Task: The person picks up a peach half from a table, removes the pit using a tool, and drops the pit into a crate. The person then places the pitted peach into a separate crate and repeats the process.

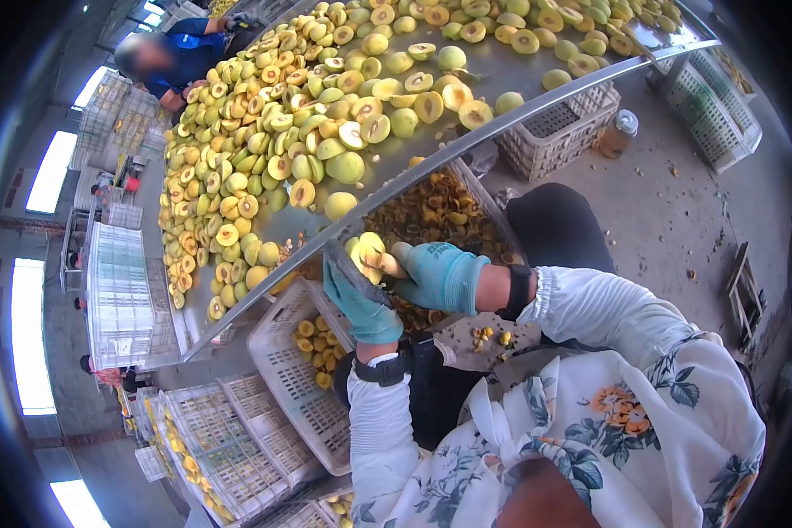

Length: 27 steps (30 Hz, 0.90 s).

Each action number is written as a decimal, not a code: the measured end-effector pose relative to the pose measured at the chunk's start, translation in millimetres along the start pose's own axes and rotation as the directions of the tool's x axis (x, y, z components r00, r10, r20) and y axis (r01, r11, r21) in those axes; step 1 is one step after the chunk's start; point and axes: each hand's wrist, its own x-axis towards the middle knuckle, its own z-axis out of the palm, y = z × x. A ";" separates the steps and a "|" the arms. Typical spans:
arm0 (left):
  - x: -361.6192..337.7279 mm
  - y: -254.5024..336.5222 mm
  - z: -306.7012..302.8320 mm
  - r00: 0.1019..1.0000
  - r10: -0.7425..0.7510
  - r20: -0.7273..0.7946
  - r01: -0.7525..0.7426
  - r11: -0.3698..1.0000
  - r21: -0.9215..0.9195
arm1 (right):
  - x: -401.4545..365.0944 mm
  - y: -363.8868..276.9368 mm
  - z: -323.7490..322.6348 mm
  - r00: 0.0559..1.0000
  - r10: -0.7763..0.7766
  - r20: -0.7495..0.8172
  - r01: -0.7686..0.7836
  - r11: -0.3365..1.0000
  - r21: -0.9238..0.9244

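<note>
My left hand (358, 295), in a teal glove with a dark grey palm, is closed around a cut yellow peach (366, 253) near the edge of the metal table. Against this fruit, my right hand (437, 275) is closed, with tan-coloured fingertips reaching out of its teal glove. Whatever it grips is hidden by the fingers and the fruit. Many halved and whole yellow-green peaches (317, 123) lie on the metal table (493, 75) ahead of my hands. Beneath them, a crate (488, 202) holds brownish-orange peach scraps (440, 211).
A white crate (273, 339) with pitted peach halves (319, 348) stands below my left hand. Stacked crates (238, 422) are at lower left. Other crates (559, 132) and a jar (620, 132) sit beyond the table rail. A person in blue (189, 48) is across the table.
</note>
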 end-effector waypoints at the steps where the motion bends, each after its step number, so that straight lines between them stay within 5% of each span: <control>1: -1.4 -2.9 -2.4 0.995 0.100 -0.002 -0.099 0.990 0.103 | -0.3 -0.1 1.5 1.000 0.010 0.014 -0.010 1.000 0.026; 3: -1.7 -12.9 -6.5 0.928 0.370 0.034 -0.360 0.871 0.334 | -1.8 -3.9 0.4 0.999 0.019 0.037 -0.021 0.999 0.047; 10: 0.3 -5.6 -11.1 0.969 0.082 0.234 -0.159 0.928 0.337 | -3.4 -0.1 -1.7 0.994 0.089 0.064 -0.089 0.996 0.000; 12: -1.2 -14.0 -9.2 0.971 0.082 0.226 -0.151 0.939 0.308 | -1.7 1.6 0.8 0.995 0.088 0.055 -0.090 0.995 0.032; 15: -9.7 -17.6 1.0 0.932 0.361 0.029 -0.335 0.829 0.447 | 0.6 5.4 7.1 0.995 0.083 0.054 -0.089 0.990 0.106; 17: -7.9 -10.2 4.4 0.957 0.290 -0.011 -0.272 0.910 0.314 | 1.4 4.5 8.1 0.994 0.086 0.061 -0.093 0.986 0.135; 20: -8.1 -13.9 2.7 0.941 0.340 -0.009 -0.311 0.871 0.379 | -0.5 4.6 9.6 0.994 0.096 0.054 -0.102 0.986 0.133; 22: -2.2 -17.4 -3.5 0.969 0.234 0.083 -0.248 0.895 0.370 | -0.4 7.0 15.2 0.996 0.085 0.020 -0.087 0.989 0.122; 24: 5.9 -19.2 -11.7 0.960 -0.058 0.276 -0.013 0.968 0.250 | -1.4 5.4 14.1 0.987 0.145 0.077 -0.152 0.984 0.095; 27: 4.2 -25.2 -7.0 0.955 0.242 0.171 -0.291 0.875 0.387 | -2.7 3.0 8.9 0.979 0.168 0.119 -0.181 0.978 0.105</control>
